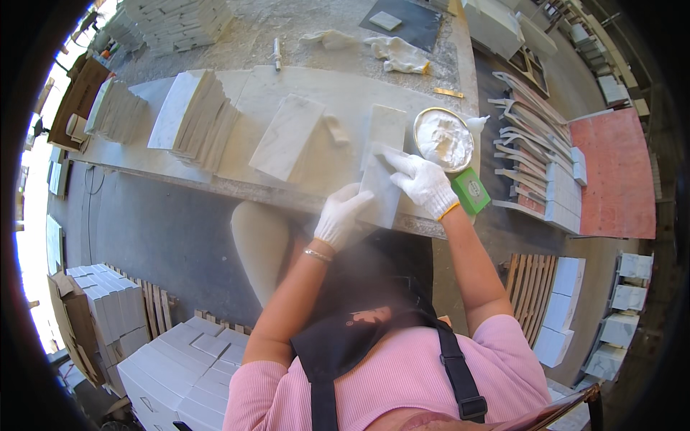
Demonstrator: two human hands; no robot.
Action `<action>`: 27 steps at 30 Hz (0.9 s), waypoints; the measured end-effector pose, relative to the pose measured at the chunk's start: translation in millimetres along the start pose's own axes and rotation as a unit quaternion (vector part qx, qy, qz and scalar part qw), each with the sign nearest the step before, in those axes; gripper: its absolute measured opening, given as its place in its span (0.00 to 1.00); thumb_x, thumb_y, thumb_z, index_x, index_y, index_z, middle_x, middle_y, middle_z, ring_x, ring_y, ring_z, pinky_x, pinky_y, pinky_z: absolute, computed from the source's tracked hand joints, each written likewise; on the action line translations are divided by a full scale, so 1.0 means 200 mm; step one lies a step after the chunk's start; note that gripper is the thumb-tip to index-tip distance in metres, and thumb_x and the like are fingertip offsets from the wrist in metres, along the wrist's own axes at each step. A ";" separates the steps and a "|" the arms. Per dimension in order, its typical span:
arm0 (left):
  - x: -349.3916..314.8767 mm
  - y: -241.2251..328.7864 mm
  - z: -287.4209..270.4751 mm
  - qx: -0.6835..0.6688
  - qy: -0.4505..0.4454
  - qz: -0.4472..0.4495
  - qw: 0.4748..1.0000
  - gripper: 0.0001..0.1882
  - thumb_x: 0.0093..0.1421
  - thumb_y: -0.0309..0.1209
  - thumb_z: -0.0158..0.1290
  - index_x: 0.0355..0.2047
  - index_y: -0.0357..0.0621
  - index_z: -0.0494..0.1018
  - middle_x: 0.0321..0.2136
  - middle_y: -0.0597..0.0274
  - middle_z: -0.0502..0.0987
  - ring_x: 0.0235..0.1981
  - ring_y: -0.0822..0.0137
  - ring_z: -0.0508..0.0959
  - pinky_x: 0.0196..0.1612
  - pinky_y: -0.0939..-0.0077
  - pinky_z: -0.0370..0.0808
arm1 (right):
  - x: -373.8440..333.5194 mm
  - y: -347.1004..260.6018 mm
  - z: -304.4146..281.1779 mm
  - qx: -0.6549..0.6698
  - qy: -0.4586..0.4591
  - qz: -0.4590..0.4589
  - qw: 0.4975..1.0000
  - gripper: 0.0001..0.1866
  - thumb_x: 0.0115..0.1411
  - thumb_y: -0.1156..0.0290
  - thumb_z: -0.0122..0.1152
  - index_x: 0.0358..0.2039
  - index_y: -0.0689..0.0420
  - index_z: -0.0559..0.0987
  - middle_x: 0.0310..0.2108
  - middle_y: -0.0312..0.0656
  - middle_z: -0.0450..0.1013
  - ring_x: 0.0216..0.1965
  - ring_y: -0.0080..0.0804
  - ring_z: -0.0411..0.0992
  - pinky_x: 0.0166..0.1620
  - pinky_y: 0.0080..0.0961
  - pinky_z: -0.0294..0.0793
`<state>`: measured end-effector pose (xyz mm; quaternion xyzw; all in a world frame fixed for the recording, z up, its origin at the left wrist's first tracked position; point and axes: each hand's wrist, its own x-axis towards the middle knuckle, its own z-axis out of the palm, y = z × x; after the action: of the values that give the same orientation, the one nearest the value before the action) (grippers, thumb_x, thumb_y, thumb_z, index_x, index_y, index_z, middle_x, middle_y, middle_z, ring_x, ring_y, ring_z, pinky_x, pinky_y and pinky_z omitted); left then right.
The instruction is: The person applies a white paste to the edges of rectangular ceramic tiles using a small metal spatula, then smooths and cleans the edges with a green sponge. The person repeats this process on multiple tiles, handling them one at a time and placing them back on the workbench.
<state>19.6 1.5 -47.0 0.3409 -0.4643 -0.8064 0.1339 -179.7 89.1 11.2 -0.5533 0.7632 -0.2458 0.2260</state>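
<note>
A white marble tile (382, 169) lies lengthwise at the table's front edge, its near end jutting toward my body. My left hand (341, 213), in a white knit glove, grips the tile's near left edge between thumb and fingers. My gloved right hand (424, 179) rests over the tile's right side, with its fingers stretched out across the surface. Just beyond that hand stands a round bowl of white paste or powder (443, 138). A green box (471, 192) sits beside the right wrist. Another marble tile (287, 136) and a small pale block (336, 130) lie to the left.
Stacks of tiles (192, 118) stand on the table's left half. Farther back are a marker-like tube (277, 54), loose gloves (397, 56) and a dark sheet (402, 23). Right of the table are strips and white boxes (563, 197). More boxes (180, 366) stand behind me on the left.
</note>
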 end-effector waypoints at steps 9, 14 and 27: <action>-0.02 0.03 0.01 -0.011 0.009 -0.025 1.000 0.22 0.67 0.38 0.60 0.54 0.33 0.78 0.42 0.61 0.83 0.40 0.72 0.80 0.42 0.75 0.77 | -0.07 0.06 -0.01 -0.070 0.011 -0.012 0.997 0.26 0.63 0.65 0.65 0.62 0.45 0.79 0.43 0.47 0.80 0.43 0.47 0.78 0.50 0.38 0.78; 0.00 0.02 0.00 0.003 0.012 -0.028 1.000 0.22 0.66 0.40 0.60 0.54 0.37 0.79 0.40 0.61 0.83 0.36 0.72 0.81 0.35 0.76 0.77 | 0.06 0.04 -0.06 -0.046 -0.017 0.002 0.999 0.26 0.61 0.72 0.57 0.61 0.46 0.80 0.51 0.50 0.80 0.52 0.49 0.77 0.56 0.41 0.75; -0.01 0.04 0.01 0.001 0.019 -0.028 0.999 0.22 0.65 0.40 0.60 0.52 0.36 0.80 0.38 0.61 0.83 0.34 0.72 0.81 0.33 0.76 0.77 | 0.15 0.02 -0.05 -0.085 -0.041 -0.015 0.995 0.28 0.60 0.77 0.54 0.60 0.43 0.80 0.54 0.46 0.80 0.54 0.45 0.78 0.58 0.35 0.76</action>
<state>18.9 -0.4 -38.8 0.3687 -0.4525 -0.8031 0.1199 -197.1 63.2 15.6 -0.5912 0.7632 -0.1602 0.2058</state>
